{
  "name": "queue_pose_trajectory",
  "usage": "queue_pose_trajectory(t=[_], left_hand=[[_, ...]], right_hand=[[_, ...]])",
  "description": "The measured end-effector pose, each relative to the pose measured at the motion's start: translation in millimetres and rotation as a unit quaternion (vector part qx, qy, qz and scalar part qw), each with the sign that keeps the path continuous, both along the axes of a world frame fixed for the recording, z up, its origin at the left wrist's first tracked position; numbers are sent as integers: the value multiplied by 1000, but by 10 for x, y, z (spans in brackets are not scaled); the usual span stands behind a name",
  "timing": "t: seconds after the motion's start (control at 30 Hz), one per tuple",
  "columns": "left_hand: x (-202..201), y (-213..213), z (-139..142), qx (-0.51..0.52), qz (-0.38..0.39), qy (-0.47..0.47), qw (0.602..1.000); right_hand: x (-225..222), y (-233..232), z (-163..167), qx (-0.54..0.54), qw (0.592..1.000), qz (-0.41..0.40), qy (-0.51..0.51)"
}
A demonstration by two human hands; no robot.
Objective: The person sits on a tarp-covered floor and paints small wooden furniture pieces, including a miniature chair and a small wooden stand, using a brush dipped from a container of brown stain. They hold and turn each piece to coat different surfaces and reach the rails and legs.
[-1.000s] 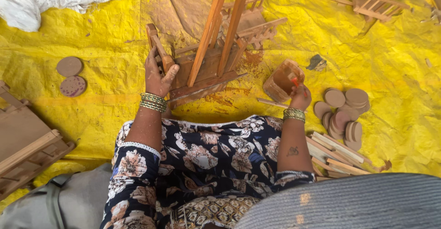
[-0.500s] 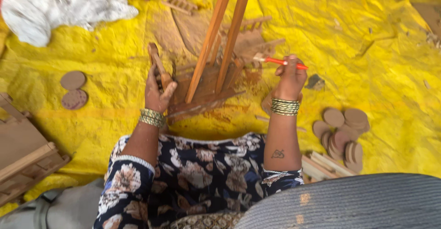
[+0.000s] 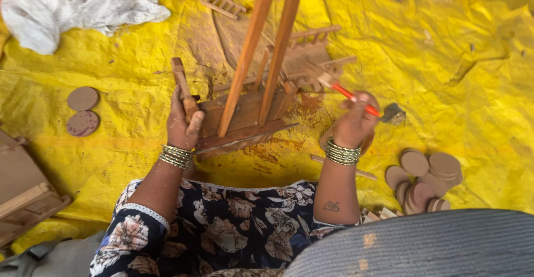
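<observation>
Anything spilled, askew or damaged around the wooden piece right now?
Brown stain has smeared onto the yellow sheet around the wooden frame, most plainly just below it. The left hand grips the frame's side post, and the right hand holds a red-handled brush. No breakage shows.

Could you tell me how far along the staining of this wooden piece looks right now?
The wooden frame already looks stained brown. The left hand steadies it while the right hand holds a red-handled brush. The wooden discs nearby look paler, perhaps unstained.
</observation>
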State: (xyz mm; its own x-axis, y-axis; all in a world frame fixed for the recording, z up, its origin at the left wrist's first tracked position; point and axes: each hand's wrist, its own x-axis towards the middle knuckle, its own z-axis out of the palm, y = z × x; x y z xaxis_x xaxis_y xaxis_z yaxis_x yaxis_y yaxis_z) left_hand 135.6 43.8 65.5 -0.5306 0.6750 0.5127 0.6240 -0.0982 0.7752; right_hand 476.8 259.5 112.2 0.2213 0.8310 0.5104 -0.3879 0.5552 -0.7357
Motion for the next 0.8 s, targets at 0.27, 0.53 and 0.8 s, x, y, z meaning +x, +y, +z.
queue_pose_trajectory(t=[0.27,0.53,0.8], left_hand=[[-67,-48,-143,16,-27,-78,996],[-99,-132,-106,61,-108,-151,981],[-87,-122,59,48,-101,-154,982]], right_hand=[[108,165,-263,-50,998,10,42],[-133,118,-283,57,976,169,-122],[-93,297,-432,69,959,199,-190]])
